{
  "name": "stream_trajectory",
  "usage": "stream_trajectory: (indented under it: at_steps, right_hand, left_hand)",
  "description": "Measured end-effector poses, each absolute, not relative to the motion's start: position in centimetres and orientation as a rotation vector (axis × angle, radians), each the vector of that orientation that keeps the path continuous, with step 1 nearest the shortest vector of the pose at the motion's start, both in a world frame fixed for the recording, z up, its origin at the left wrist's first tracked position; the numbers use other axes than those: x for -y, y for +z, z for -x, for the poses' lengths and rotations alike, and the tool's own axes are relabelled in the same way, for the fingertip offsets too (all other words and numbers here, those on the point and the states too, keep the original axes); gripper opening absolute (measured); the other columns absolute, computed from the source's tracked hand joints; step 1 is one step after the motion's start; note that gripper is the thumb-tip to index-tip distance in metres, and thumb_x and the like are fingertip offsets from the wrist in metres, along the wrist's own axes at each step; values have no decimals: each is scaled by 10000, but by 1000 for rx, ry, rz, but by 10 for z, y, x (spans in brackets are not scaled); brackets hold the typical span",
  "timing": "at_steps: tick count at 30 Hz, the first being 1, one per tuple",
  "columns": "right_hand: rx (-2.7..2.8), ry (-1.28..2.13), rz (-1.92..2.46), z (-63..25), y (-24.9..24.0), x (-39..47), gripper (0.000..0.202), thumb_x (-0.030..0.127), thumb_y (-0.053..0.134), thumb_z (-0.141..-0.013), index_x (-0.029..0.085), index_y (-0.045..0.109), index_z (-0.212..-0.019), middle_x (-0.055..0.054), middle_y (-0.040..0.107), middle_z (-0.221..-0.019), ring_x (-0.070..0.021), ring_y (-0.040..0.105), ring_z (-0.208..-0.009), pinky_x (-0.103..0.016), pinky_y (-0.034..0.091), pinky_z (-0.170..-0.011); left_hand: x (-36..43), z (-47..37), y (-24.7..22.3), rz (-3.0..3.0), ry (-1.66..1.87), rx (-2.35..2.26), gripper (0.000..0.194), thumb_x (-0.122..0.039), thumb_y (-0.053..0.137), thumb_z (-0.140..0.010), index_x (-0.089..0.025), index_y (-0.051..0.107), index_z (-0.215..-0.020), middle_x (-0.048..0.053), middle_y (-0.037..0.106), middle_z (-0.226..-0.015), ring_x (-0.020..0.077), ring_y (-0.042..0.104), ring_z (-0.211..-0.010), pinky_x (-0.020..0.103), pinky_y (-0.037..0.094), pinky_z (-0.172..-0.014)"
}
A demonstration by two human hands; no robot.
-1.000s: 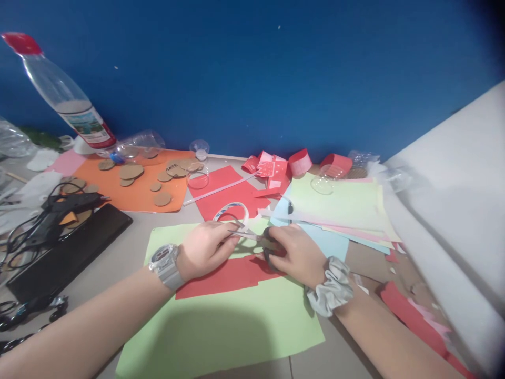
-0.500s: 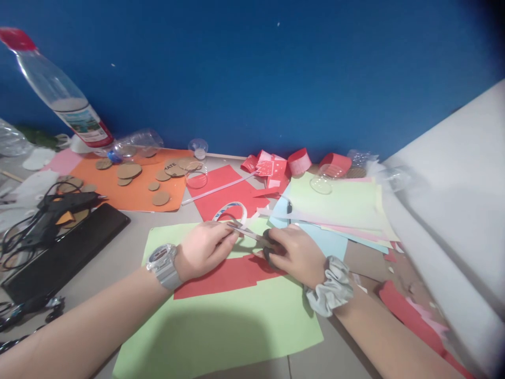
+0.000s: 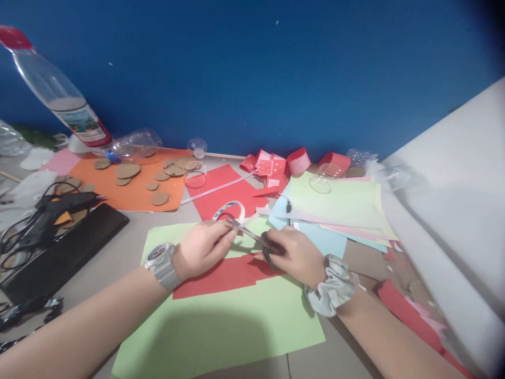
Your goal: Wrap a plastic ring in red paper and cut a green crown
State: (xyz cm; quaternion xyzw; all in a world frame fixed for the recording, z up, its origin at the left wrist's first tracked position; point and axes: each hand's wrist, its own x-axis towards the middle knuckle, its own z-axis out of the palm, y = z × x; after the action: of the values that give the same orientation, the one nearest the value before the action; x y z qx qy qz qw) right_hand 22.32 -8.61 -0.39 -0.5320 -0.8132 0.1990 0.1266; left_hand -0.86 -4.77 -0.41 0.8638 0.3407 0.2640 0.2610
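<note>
My right hand (image 3: 295, 252) is closed round the black handles of a pair of scissors (image 3: 252, 235). The blades point left, and their tips reach the fingers of my left hand (image 3: 205, 247). Those fingers are pinched together, and a small piece too little to name shows at their tips. Beneath both hands lies a red paper strip (image 3: 216, 279) on a light green sheet (image 3: 221, 331). Just beyond my left fingers is a roll of tape (image 3: 241, 210), white with blue print, partly hidden by the hand.
Behind lie a red sheet (image 3: 211, 189), a clear straw (image 3: 221, 188) and an orange sheet (image 3: 136, 200) with cardboard discs (image 3: 128, 170). A glue gun (image 3: 63, 202) and black case (image 3: 74, 252) sit left. Stacked paper (image 3: 335, 202) and red scraps (image 3: 410, 310) are right; a tall bottle (image 3: 63, 89) leans behind.
The scissor blades look a little more closed together near my left fingertips. Both hands stay in nearly the same place, and the view has shifted only slightly.
</note>
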Motion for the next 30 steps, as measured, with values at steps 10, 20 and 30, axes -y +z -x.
stream_trajectory:
  at_steps: [10,20,30]
  right_hand:
    - [2324,599,1477,-224,-10,86,272,225,604,-799,216,352,-696,42,468,-606,-144,427,-594,-248,288,-623]
    - [2239,527,1490,-228,-15,87,259,223,592,-792,223,344,-717,39,468,-632,-151,401,-586,-262,299,-614]
    - [2367,494,1397,-228,-8,88,205,316,617,-814,204,456,-756,5,534,-685,-179,502,-680,-317,325,-705]
  left_hand:
    - [49,9,-3,-2349,754,-870,240,-240,353,-933,-183,557,-820,14,603,-687,131,547,-581,226,426,-584]
    - [51,9,0,-2342,707,-908,267,-281,330,-955,-181,559,-860,7,581,-667,130,530,-572,233,414,-570]
    - [28,18,-3,-2517,743,-1419,314,-289,381,-928,-172,626,-772,83,619,-792,234,518,-775,381,363,-748]
